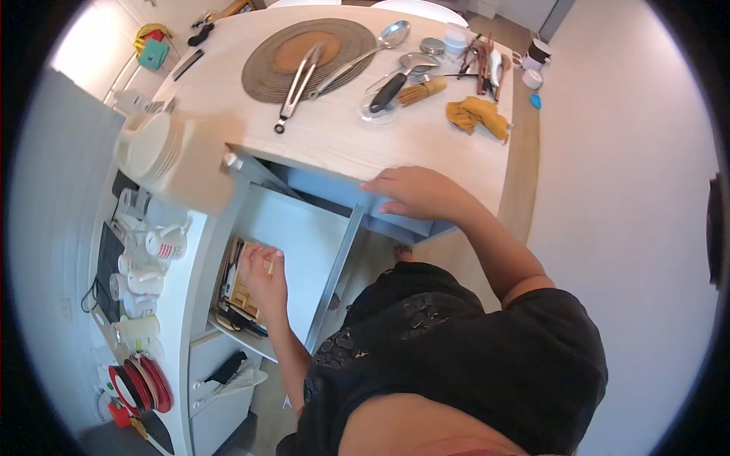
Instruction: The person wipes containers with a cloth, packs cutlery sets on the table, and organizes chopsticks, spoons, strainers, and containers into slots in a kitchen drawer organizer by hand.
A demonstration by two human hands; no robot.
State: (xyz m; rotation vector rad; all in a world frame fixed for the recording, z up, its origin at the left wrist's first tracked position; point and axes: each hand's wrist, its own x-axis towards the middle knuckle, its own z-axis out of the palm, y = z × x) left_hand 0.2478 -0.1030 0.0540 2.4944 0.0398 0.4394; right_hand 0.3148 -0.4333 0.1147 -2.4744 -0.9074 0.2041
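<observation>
My left hand [264, 283] is over the pulled-out white drawer [293, 228], just above a wooden organizer [242, 292] with utensils along the drawer's left side. Its fingers are loosely bent and apart, with nothing visible in them. My right hand [417, 194] hovers by the table's front edge, fingers stretched out and thumb apart, holding nothing. Beyond it on the table [327, 137] lie metal tongs [298, 87], a large spoon [393, 34], a black-handled ladle [389, 93], a straw-coloured brush [422, 91] and a mustard cloth [477, 115].
A round woven placemat [262, 72] lies under the tongs. Several wooden utensils [487, 64] are at the far right. On the left stand a large beige jug [179, 156], white mugs [166, 243] and red plates [152, 384]. A lower drawer [228, 399] sticks out.
</observation>
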